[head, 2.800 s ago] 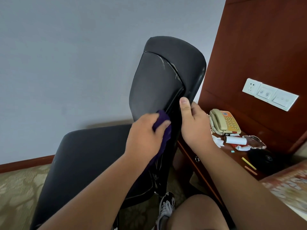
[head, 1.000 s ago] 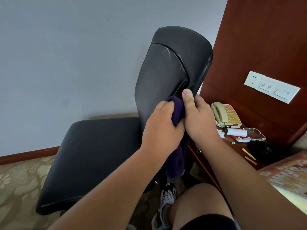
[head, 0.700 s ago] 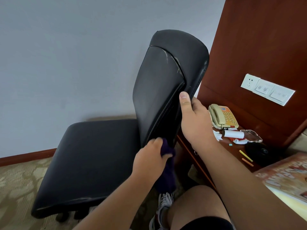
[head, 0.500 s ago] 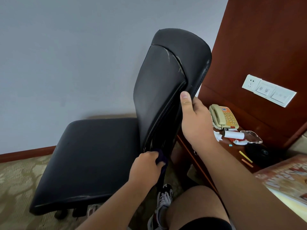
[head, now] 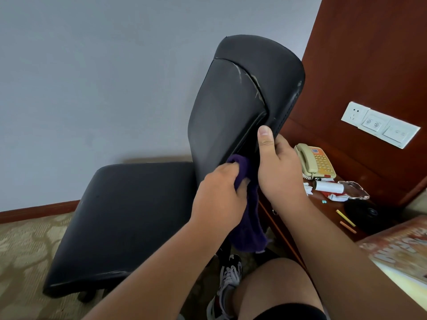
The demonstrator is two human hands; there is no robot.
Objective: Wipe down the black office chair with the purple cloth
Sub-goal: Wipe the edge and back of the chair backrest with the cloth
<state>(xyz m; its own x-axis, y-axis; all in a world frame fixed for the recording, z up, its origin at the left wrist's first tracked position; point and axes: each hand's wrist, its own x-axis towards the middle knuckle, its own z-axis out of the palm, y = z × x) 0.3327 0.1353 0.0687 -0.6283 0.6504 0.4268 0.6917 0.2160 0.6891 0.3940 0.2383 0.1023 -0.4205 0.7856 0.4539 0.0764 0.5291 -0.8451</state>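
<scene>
We see a beige phone [head: 315, 161] on the wooden worktop [head: 328, 212], a white roll [head: 329, 187] just beside it, white switches [head: 379, 124] on the wood panel [head: 360, 54] above, and patterned carpet [head: 25, 250].

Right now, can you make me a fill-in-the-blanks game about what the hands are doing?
1. The left hand holds a ____ cloth.
2. The right hand grips the chair by the edge of its ____.
3. The chair's colour is ____.
4. In the picture, the phone is to the ____ of the chair.

Missing words: purple, back, black, right.
</scene>
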